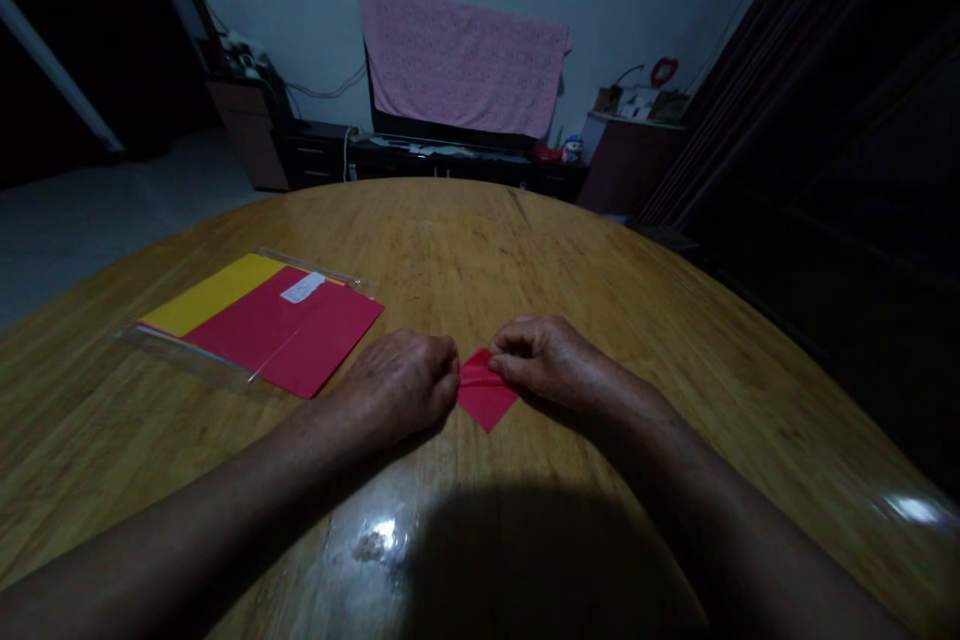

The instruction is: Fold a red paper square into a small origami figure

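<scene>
A small folded piece of red paper (pixel 487 406) lies on the wooden table, one corner pointing toward me and a crease or folded edge running across its middle. My left hand (pixel 409 380) is closed at the paper's left corner, its fingertips pinching the edge. On the other side, my right hand (pixel 544 360) pinches the upper right part of the paper between thumb and forefinger. The hands hide both side corners of the paper.
Left of my hands, a clear plastic packet holds red and yellow paper sheets (pixel 247 320) with a white label (pixel 303 287). Behind the round table (pixel 450 230) stands a screen draped with a pink cloth (pixel 465 60) on a dark cabinet (pixel 322 150).
</scene>
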